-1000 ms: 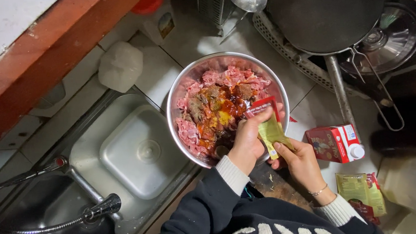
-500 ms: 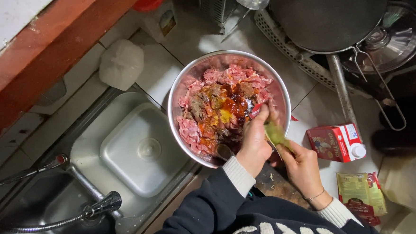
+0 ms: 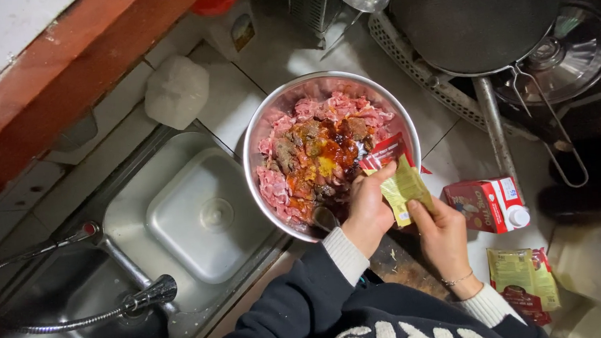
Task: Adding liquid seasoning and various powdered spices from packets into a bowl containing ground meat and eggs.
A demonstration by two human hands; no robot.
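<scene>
1. The left hand [image 3: 368, 210] is pinching the top of a yellow-green and red packet [image 3: 398, 181], with fingers closed on it at the bowl's near right rim.
2. The right hand [image 3: 443, 231] is gripping the lower edge of the same packet, thumb and fingers clamped on it from below.
3. The packet is hanging tilted over the edge of the metal bowl [image 3: 264, 130], partly above the food and partly outside the rim.
4. The bowl is sitting on the tiled counter [image 3: 242, 96], filled with pink raw meat [image 3: 292, 145] that is carrying brown, orange and yellow seasonings [image 3: 324, 154] in the middle.
5. A spoon [image 3: 325, 218] is lying in the bowl just beside the left hand.
6. A red carton with a white cap [image 3: 489, 204] is lying on its side just right of the right hand.
7. Another packet of the same kind [image 3: 522, 281] is lying near the right wrist.
8. A steel sink [image 3: 193, 216] is sitting left of the bowl, with a tap [image 3: 106, 248] over it.
9. A dark pan [image 3: 477, 16] is resting beyond the bowl.
</scene>
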